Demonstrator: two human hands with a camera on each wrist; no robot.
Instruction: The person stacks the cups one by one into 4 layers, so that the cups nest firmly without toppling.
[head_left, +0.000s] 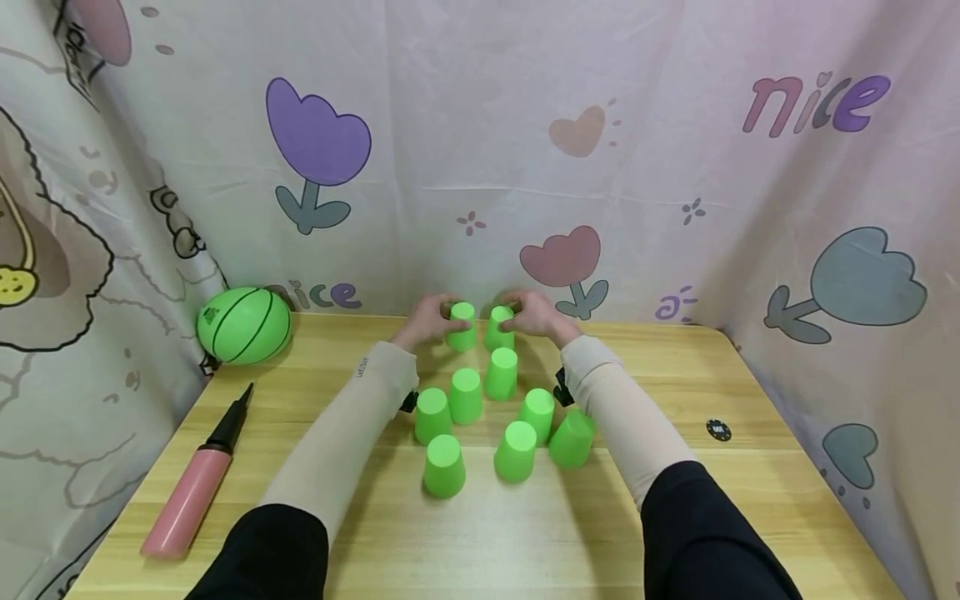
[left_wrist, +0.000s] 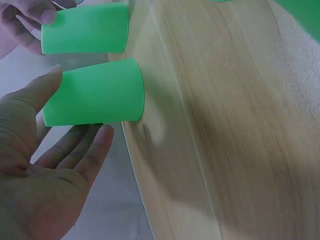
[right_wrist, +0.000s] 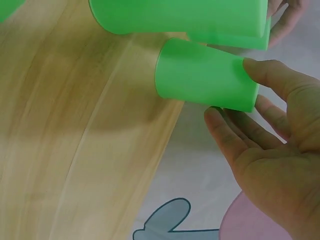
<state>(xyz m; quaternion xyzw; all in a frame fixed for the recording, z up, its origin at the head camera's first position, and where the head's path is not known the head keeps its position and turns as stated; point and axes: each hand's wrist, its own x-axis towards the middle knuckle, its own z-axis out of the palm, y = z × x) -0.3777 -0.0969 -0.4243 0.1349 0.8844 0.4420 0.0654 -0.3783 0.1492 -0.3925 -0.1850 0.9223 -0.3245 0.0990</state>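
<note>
"What is by your left hand [head_left: 429, 323]?"
"The left cup [left_wrist: 97, 95]. It is just to the right, upside down, standing tall. My thumb and fingers bend round it and pinch it."
"And your right hand [head_left: 542, 318]?"
"That one pinches the right cup [right_wrist: 205, 75], just to its left. The cups sit close but apart. More green cups [head_left: 445, 467] are nearer me on the table [head_left: 420, 550]."

Left arm [head_left: 348, 433] and right arm [head_left: 626, 408] reach forward; left hand [head_left: 427, 323] and right hand [head_left: 537, 316] grip, thumbs [left_wrist: 44, 89] opposite fingers [left_wrist: 94, 156].
</note>
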